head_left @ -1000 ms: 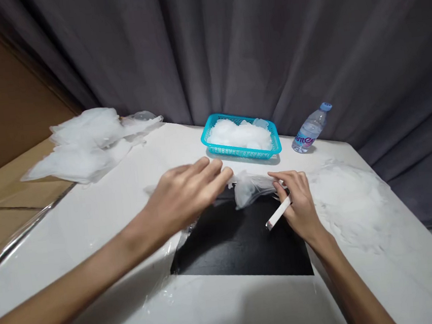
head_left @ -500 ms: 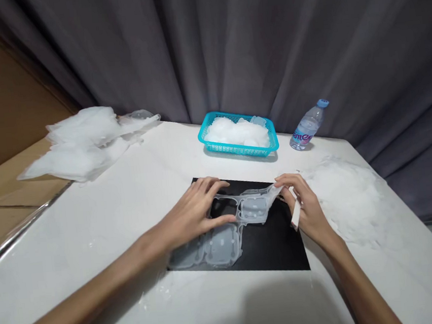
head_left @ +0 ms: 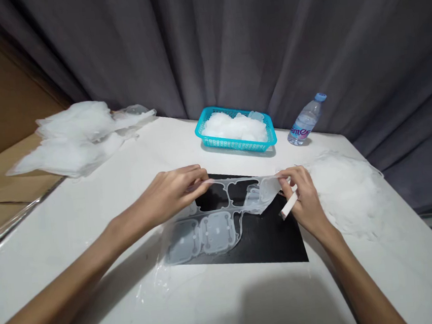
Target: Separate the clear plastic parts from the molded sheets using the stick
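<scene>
A translucent plastic sheet (head_left: 210, 228) with moulded square pieces and empty frame openings lies over a black mat (head_left: 269, 241) on the white table. My left hand (head_left: 169, 192) pinches the sheet's upper left edge, fingers closed on it. My right hand (head_left: 303, 199) pinches one square piece at the sheet's right end and lifts it off the frame. A small white flat tool (head_left: 289, 206) is also tucked in my right hand.
A turquoise basket (head_left: 206, 137) of translucent pieces stands at the back, a water bottle (head_left: 304, 123) to its right. A heap of plastic scraps (head_left: 341, 190) lies right of the mat, another pile (head_left: 72, 140) at the back left on cardboard. Grey curtain behind.
The crumpled sheet has been spread flat over the mat. My left hand moved to its upper left edge, and my right hand has pulled a square piece up from the frame.
</scene>
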### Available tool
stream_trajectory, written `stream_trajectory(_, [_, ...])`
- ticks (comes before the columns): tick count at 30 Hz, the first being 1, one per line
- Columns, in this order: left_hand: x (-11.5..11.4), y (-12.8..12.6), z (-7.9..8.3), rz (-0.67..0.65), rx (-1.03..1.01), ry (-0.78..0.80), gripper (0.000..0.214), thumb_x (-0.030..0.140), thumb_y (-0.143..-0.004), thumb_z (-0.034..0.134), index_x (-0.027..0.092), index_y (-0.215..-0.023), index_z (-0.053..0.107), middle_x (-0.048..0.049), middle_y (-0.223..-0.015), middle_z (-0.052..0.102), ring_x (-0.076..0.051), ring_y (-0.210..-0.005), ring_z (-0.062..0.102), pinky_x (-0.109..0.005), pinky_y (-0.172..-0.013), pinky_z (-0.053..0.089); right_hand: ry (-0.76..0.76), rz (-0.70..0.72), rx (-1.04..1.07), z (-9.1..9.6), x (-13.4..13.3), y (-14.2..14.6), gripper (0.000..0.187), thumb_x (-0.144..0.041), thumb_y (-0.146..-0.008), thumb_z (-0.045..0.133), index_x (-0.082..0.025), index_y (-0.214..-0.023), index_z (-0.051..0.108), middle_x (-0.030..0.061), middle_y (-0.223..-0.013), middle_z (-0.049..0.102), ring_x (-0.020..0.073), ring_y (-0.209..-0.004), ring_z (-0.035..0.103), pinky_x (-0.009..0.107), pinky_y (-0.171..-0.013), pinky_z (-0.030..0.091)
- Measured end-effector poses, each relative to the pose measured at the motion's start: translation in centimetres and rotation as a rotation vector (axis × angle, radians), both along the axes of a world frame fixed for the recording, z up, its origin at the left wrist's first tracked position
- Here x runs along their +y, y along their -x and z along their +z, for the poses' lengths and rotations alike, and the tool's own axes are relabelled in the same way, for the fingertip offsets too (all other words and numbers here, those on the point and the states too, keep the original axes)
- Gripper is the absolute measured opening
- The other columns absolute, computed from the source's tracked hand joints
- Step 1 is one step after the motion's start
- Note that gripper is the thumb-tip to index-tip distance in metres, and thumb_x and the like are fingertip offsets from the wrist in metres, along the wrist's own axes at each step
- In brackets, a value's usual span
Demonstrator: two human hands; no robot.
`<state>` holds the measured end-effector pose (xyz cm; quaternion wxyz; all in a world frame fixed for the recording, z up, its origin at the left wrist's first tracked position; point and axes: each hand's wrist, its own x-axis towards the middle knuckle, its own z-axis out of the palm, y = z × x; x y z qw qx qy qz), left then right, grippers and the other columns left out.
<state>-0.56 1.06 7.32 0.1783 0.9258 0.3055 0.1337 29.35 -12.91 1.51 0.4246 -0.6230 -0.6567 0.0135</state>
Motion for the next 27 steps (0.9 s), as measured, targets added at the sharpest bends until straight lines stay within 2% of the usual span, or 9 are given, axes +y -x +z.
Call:
stream_trajectory(3, [-1.7,0.5,2.1,-0.049,0.052,0.203,0.038,0.051,-0.104,0.051,0.023,-0.085,0.067,-0.0002,-0.075,0.063,-0.015,-0.062,0.057,-0.028,-0.061,0.04,0.038,0.06,0.018,0.5,-0.2,-0.4,0.011,-0.023,-0.102,0.052,-0.024,-0.102,0.063,0.0074,-0.104,0.063,0.026,-0.098,0.057,0.042,-0.083,0.047])
stream_trajectory(7, [-6.2,0.4,4.2,-0.138,0.111,0.726,0.04,0.058,-0.101,0.053,0.025,-0.085,0.068,0.0008,-0.071,0.066,-0.014,-0.048,0.059,-0.025,-0.048,0.044,0.169,0.175,0.102,1.5,-0.8,-1.6,0.014,-0.023,-0.098,0.056,-0.024,-0.086,0.063,0.0045,-0.089,0.067,0.0245,-0.086,0.059,0.04,-0.079,0.048])
stream_trajectory(11, [-8.2,-0.9,4.2,-0.271,0.283,1.206,0.036,0.058,-0.096,0.061,0.024,-0.094,0.074,-0.0015,-0.07,0.073,-0.017,-0.047,0.064,-0.025,-0.039,0.042,0.349,0.347,0.175,1.9,-1.4,-2.5,0.027,-0.026,-0.099,0.053,-0.022,-0.074,0.065,0.006,-0.091,0.07,0.0242,-0.089,0.066,0.041,-0.082,0.051])
stream_trajectory(13, [-7.0,-1.7,2.9,-0.285,0.177,1.103,0.044,0.058,-0.103,0.05,0.022,-0.091,0.073,-0.0033,-0.075,0.075,-0.019,-0.06,0.069,-0.025,-0.047,0.046,0.405,0.345,0.152,1.8,-1.5,-2.5,0.037,-0.03,-0.101,0.052,-0.022,-0.066,0.061,0.0067,-0.092,0.07,0.0234,-0.087,0.067,0.04,-0.08,0.052])
stream_trajectory(16, [-4.3,-2.2,-0.4,-0.204,0.006,0.505,0.045,0.053,-0.108,0.043,0.021,-0.091,0.07,-0.0032,-0.086,0.073,-0.018,-0.077,0.068,-0.029,-0.071,0.049,0.423,0.227,0.095,1.4,-1.5,-1.9,0.046,-0.038,-0.103,0.055,-0.022,-0.061,0.05,0.0043,-0.083,0.067,0.0207,-0.077,0.063,0.037,-0.074,0.05])
stream_trajectory(18, [-3.0,-2.3,-2.5,-0.173,0.021,0.248,0.039,0.056,-0.105,0.05,0.021,-0.099,0.068,-0.0043,-0.097,0.071,-0.021,-0.085,0.066,-0.031,-0.074,0.046,0.413,0.172,0.052,1.1,-1.4,-1.4,0.038,-0.042,-0.102,0.059,-0.023,-0.069,0.053,0.0031,-0.083,0.065,0.0204,-0.075,0.063,0.036,-0.072,0.051])
stream_trajectory(21, [-3.0,-2.9,-4.6,-0.171,0.045,0.156,0.041,0.061,-0.102,0.053,0.021,-0.11,0.062,-0.0044,-0.1,0.066,-0.023,-0.09,0.064,-0.033,-0.077,0.045,0.408,0.143,-0.046,0.6,-1.4,-1.0,0.015,-0.039,-0.099,0.065,-0.024,-0.099,0.063,0.0061,-0.105,0.067,0.0246,-0.095,0.068,0.039,-0.083,0.054])
stream_trajectory(23, [-3.9,-3.6,-5.1,-0.178,0.031,0.149,0.048,0.066,-0.1,0.053,0.02,-0.113,0.059,-0.005,-0.1,0.064,-0.025,-0.093,0.063,-0.036,-0.08,0.047,0.405,0.122,-0.092,0.1,-1.4,-0.8,0.018,-0.037,-0.099,0.066,-0.025,-0.112,0.062,0.0081,-0.116,0.066,0.0277,-0.107,0.068,0.042,-0.09,0.054])
stream_trajectory(27, [-6.5,-5.0,-5.7,-0.155,-0.003,0.169,0.074,0.083,-0.086,0.058,0.017,-0.119,0.056,-0.0097,-0.105,0.062,-0.033,-0.101,0.061,-0.047,-0.09,0.049,0.422,0.143,-0.076,-1.1,-1.0,-0.4,0.015,-0.03,-0.102,0.058,-0.026,-0.116,0.059,0.0047,-0.106,0.067,0.0244,-0.097,0.068,0.039,-0.085,0.053])
